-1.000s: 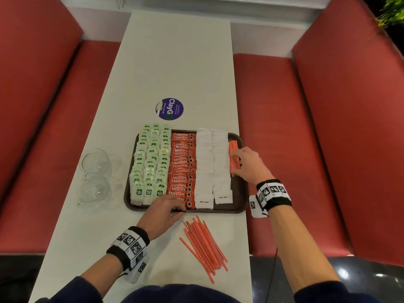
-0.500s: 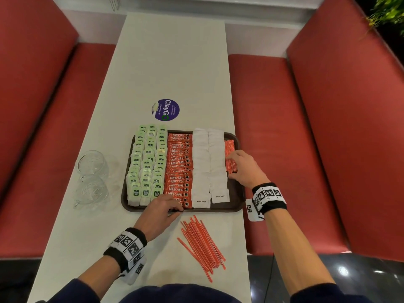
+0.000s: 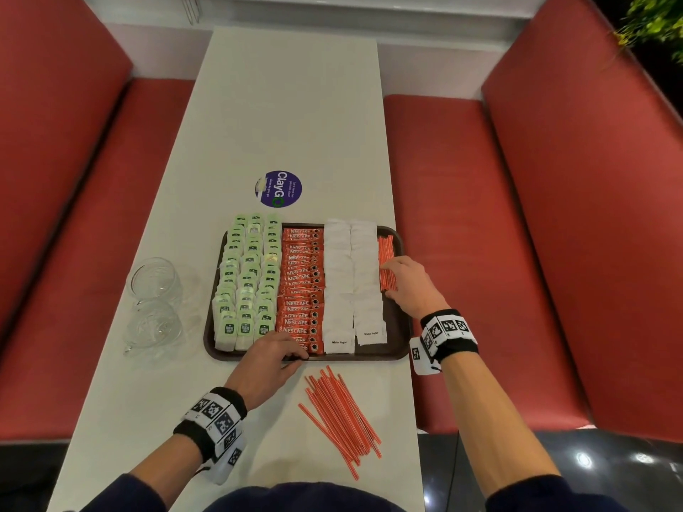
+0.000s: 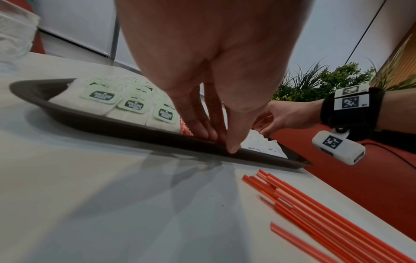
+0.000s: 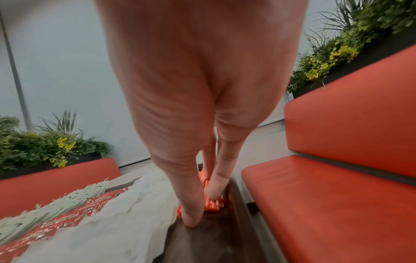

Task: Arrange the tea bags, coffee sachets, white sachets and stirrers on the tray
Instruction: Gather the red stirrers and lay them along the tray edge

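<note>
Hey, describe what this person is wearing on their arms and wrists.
Both arms have dark navy sleeves pushed up the forearm. Each wrist wears a black band ringed with white tiles printed with black square code markers. A small white marked camera pod hangs under the right wristband, with a thin dark cable trailing.

Both hands bare: left hand (image 3: 268, 358), right hand (image 3: 410, 286). Dark navy sleeves (image 3: 122, 491) pushed up forearms, same navy cloth across chest at bottom edge of head view. Black wristband (image 3: 449, 336) on each wrist, ringed with white square tiles carrying black pixel-pattern markers. Small white rounded camera housing (image 4: 337, 146) hung under each band, also marker-tagged. Thin black cable (image 4: 396, 151) trailed from right unit.
</note>
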`<state>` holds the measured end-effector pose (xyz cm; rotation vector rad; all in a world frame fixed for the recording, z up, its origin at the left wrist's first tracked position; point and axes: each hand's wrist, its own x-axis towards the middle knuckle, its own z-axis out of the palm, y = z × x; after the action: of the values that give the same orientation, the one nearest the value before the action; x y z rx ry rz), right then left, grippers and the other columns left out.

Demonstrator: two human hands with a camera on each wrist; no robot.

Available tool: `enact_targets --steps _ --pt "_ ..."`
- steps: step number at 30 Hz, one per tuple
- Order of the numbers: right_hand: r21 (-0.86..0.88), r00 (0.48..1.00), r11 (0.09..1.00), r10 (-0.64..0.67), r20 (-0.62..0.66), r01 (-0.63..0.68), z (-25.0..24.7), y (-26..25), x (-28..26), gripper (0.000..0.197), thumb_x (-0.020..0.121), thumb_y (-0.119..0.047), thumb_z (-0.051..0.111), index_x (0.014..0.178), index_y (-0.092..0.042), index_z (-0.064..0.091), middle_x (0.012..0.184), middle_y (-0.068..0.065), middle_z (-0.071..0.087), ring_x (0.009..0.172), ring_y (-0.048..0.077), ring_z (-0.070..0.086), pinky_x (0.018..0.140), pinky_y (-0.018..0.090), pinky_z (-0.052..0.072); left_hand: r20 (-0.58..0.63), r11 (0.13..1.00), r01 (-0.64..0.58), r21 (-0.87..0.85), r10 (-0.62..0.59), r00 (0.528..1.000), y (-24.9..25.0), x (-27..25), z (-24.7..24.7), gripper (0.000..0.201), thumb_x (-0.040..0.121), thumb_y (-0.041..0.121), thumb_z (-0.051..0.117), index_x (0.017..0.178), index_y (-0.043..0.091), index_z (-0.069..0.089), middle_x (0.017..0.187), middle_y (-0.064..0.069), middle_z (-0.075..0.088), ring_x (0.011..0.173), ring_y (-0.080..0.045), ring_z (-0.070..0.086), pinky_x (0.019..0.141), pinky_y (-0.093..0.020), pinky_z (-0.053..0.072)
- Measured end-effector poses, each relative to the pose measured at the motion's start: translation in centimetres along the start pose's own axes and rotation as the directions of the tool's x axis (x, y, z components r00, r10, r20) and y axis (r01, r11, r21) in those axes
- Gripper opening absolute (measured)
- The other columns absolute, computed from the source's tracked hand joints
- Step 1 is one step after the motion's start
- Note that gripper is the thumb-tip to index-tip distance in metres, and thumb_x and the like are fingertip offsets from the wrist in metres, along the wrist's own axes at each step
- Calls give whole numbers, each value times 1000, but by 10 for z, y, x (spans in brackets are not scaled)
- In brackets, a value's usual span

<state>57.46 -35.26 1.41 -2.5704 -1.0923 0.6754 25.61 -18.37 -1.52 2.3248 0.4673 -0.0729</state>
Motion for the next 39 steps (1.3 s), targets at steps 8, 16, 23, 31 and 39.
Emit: enact_targets --steps 8,16,23,31,39 --pt "-11 999 999 -34 -12 34 -3 1 2 55 89 -12 88 140 -16 67 155 3 54 141 31 51 118 47 46 8 1000 3 -6 -3 1000 0 -1 -1 17 95 19 83 110 28 83 107 16 70 101 -4 62 94 -24 53" --pt "-4 999 999 -48 -20 48 2 11 -1 51 87 -12 90 133 -19 71 151 2 59 137 30 54 116 49 48 5 1000 6 -5 -5 1000 0 -1 -2 17 96 19 82 110 28 83 106 16 69 101 -5 62 94 -26 55" --pt "51 999 998 -19 -42 22 9 9 6 40 93 -2 82 130 -15 72 147 5 59 127 30 60 109 51 55 -1 1000 8 2 -8 1000 1 -1 -1 17 96 19 82 110 27 83 106 16 69 101 -4 62 95 -27 56" --pt "211 971 977 40 -235 10 -11 -22 -32 31 98 -27 82 126 -17 74 126 3 71 108 20 70 96 40 60 -51 998 -56 -34 54 997 13 -5 -15 16 95 16 82 110 23 83 104 12 73 97 -4 65 88 -21 53" --pt "-33 981 999 -3 194 9 78 -82 -174 50 100 -72 54 110 -23 59 107 -1 67 93 22 64 82 46 59 -98 989 -18 -149 3 995 19 -39 -25 11 100 16 76 110 19 82 102 9 78 89 -3 70 84 -15 55"
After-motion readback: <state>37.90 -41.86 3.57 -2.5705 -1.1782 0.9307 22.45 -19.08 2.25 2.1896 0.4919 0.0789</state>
